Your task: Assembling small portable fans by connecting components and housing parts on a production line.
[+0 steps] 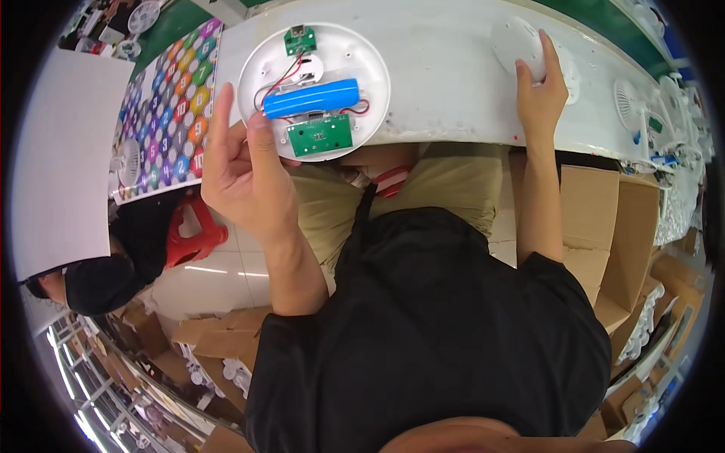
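My left hand (253, 185) grips a round white plastic housing (366, 64) at its near left edge, thumb on the rim and index finger raised. The housing's inside faces up above the table edge. A blue cylindrical battery (313, 97) lies across it, between a larger green circuit board (321, 136) and a small green board (300, 41); red and black wires run among them. Farther right, my right hand (544, 98) is closed on a smooth white round cover (516, 44), its lower fingers hidden. A second white round part (572, 81) shows partly behind that hand.
A white worktable (445, 75) runs across the front. On the left lies a mat with colourful numbered circles (174, 106). White fan parts (630, 106) crowd the right end. Below stand a cardboard box (589, 204) and a red stool (192, 234); another person (102, 283) is at left.
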### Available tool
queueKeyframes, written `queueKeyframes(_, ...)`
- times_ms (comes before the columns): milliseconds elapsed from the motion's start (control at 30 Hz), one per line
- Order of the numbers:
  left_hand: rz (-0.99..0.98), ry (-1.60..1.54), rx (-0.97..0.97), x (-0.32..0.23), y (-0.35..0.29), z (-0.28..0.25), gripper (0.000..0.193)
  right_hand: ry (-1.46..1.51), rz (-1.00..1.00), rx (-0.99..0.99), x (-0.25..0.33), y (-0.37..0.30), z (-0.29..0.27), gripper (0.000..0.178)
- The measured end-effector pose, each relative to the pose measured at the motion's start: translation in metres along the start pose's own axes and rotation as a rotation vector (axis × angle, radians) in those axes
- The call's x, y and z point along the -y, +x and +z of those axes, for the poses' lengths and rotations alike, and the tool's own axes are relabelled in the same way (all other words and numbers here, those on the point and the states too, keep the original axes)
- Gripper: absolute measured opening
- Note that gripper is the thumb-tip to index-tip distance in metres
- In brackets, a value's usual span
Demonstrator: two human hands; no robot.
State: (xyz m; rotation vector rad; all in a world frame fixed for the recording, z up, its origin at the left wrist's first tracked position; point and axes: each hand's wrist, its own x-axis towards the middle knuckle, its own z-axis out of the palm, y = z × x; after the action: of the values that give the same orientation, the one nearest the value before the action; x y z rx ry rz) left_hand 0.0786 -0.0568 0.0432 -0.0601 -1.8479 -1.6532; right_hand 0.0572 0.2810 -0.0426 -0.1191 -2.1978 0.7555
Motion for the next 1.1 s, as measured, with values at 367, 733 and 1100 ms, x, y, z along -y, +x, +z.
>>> queueKeyframes(367,-0.041,-0.021,-0.029,0.003,-0.018,0.000,0.036,1.193,0.274,0.348,0.150,-0.050,-0.023,0.054)
queueKeyframes(733,-0.083,0.021,-0.014,0.009,-0.042,-0.013,0.037,1.274,0.312,0.356,0.202,-0.044,0.016,0.050)
queueKeyframes(1100,-0.019,-0.135,0.158,0.021,-0.056,-0.033,0.048,0.947,0.070,0.409,0.208,-0.045,0.024,0.053)
